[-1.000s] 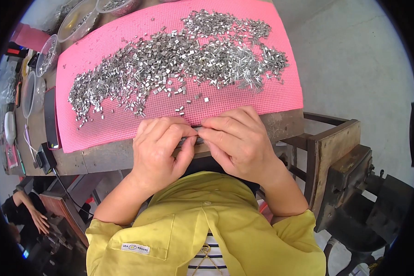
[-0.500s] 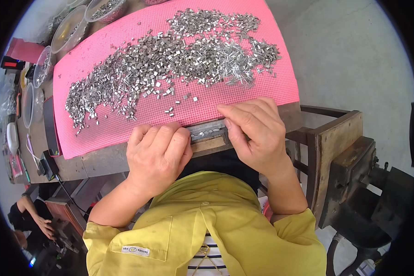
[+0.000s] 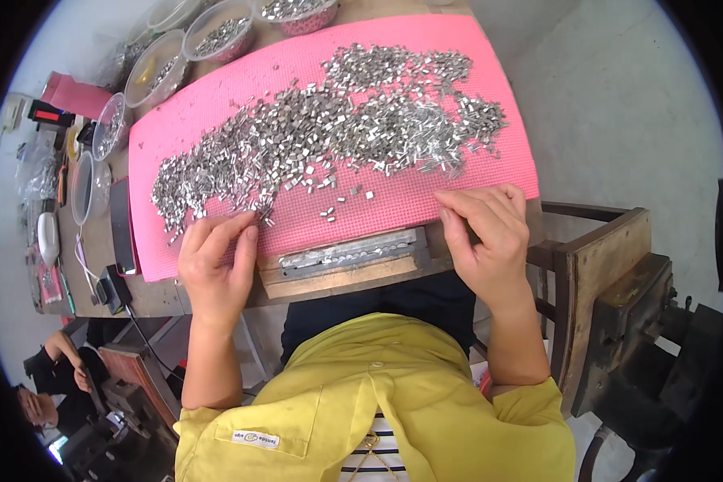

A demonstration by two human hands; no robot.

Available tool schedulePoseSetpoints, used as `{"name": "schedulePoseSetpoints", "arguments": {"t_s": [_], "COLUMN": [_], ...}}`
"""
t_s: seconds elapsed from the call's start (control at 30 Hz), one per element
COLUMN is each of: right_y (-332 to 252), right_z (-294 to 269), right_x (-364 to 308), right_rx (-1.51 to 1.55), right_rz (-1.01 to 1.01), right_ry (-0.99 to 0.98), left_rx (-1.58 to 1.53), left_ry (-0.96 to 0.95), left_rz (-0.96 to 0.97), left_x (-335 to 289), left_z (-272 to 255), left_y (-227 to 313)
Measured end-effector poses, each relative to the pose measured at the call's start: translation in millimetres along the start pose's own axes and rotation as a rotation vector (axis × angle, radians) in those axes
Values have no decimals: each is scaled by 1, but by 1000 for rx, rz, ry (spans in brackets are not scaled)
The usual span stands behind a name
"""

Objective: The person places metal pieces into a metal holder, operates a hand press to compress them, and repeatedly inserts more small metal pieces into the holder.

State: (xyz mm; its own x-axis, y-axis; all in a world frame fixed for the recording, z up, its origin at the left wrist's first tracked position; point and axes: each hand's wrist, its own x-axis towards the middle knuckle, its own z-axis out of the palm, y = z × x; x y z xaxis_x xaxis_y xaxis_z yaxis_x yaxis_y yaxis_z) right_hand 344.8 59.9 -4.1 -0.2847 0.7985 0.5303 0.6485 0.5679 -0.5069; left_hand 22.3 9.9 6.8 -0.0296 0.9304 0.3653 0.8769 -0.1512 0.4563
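A large heap of small silvery metal pieces covers much of a pink textured mat. My left hand is at the mat's front edge, thumb and forefinger drawn together beside the heap's near fringe. Whatever those fingertips hold is too small to make out. My right hand hovers over the mat's front right, its thumb and forefinger nearly meeting; anything between them cannot be made out. Between the hands, at the table's front edge, lies a narrow grey metal bar with a row of small shiny pieces along it, against a wooden strip.
Clear plastic tubs with metal pieces line the table's far left. A dark flat case and a black adapter with a cable lie left of the mat. A machine stands at right; another person sits lower left.
Both hands have come off the metal bar, uncovering it. My left hand has gone left to the heap's edge, and my right has lifted away to the right. The view has shifted slightly.
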Motion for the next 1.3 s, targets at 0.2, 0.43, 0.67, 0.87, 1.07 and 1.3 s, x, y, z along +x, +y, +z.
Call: {"name": "schedulePoseSetpoints", "arguments": {"t_s": [0.2,0.43,0.67,0.87,1.07,1.3], "right_y": [14,17,7,18,21,13], "right_z": [5,7,15,-3,-13,-14], "right_x": [0,1,13,19,22,28], "right_rx": [-32,-50,87,-22,-117,-156], "right_rz": [96,92,-18,21,-63,-27], "right_ry": [35,22,-90,-80,-150,-235], "left_rx": [130,41,51,-34,76,29], "left_ry": [-32,-48,-55,-55,-127,-187], "left_rz": [120,-22,15,0,214,138], "left_x": [2,-1,0,6,16,13], "left_z": [2,0,-2,6,13,7], "left_y": [-3,-7,-4,4,16,16]}}
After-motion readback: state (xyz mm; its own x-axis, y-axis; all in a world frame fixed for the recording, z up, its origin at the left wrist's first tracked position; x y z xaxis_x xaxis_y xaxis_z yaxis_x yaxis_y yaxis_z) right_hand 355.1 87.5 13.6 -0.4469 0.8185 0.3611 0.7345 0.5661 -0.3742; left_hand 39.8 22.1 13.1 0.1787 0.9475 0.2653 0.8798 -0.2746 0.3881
